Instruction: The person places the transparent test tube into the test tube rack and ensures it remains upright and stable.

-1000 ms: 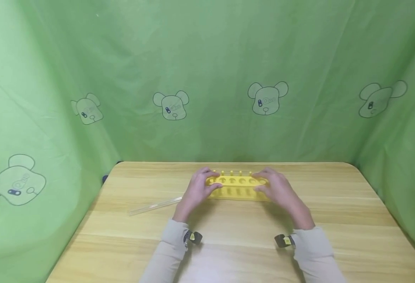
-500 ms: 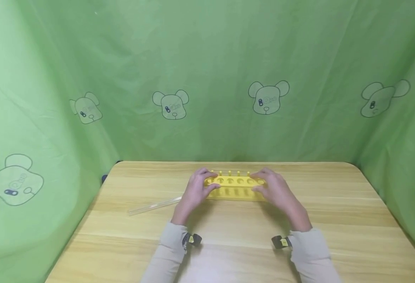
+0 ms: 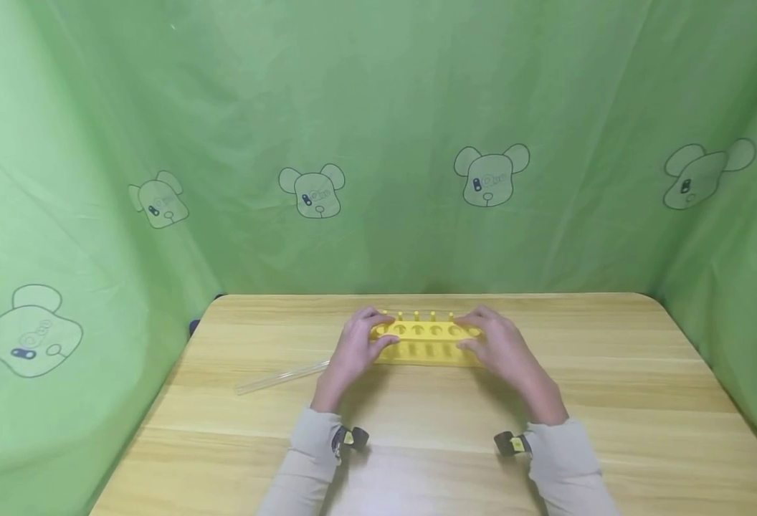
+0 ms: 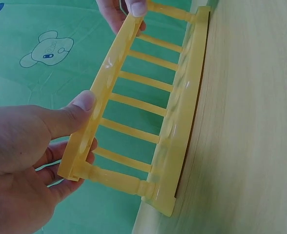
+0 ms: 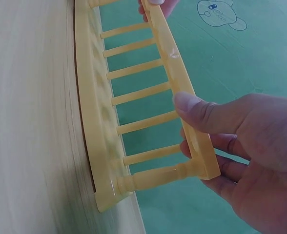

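Observation:
A yellow plastic test tube rack (image 3: 426,331) stands upright toward the back of the table, with a row of round holes in its top bar and a row of pegs behind. My left hand (image 3: 357,347) grips the left end of the top bar; in the left wrist view its thumb (image 4: 83,101) lies on the near side and the fingers curl underneath. At the other end my right hand (image 3: 506,349) holds the same bar, thumb (image 5: 186,102) in front and fingers behind. The rack's base (image 4: 182,141) sits on the tabletop. No tube shows in its holes.
A clear glass tube (image 3: 282,378) lies slantwise on the wooden table (image 3: 417,451), left of the rack, its right end hidden behind my left wrist. Green curtains (image 3: 391,86) with printed bear heads enclose the back and both sides.
Both hands and the rack have shifted slightly to the left in the head view. The grip of each hand stays the same, and the clear tube lies where it was.

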A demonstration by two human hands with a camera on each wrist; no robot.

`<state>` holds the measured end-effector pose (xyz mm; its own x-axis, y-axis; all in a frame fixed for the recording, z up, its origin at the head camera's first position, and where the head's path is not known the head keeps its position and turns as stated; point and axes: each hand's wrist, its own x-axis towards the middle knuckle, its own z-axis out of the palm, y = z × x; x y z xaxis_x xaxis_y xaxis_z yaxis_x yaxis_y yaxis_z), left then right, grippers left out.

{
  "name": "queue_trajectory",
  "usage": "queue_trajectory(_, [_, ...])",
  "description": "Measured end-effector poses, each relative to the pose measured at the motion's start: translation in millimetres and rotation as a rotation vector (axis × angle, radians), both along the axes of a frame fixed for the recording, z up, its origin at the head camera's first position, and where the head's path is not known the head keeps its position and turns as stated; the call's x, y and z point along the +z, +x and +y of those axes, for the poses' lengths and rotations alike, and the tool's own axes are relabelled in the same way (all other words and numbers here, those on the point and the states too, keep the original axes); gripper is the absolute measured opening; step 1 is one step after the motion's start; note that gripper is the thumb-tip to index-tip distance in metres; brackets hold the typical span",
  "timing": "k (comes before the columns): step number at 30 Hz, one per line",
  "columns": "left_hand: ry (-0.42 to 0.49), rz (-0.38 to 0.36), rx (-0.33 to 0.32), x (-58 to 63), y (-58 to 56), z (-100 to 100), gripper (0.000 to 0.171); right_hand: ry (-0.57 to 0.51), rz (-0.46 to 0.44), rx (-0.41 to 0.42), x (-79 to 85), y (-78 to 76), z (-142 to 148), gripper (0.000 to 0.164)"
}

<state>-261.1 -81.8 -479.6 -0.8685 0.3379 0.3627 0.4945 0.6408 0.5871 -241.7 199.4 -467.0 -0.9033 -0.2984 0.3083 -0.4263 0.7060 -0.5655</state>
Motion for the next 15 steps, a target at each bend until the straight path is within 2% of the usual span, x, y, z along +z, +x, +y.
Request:
queue_trajectory(7, [0.013, 0.020, 0.001, -2.5, -0.7, -0.7, 0.041, 0.011, 0.032, 0.008, -3.3, -0.8, -0.2, 0.044])
queue_trajectory(15, [0.002, 0.005, -0.001, -2.3, -0.6, -0.7, 0.041, 0.006, 0.054, 0.017, -3.7, -0.7, 0.1, 0.044])
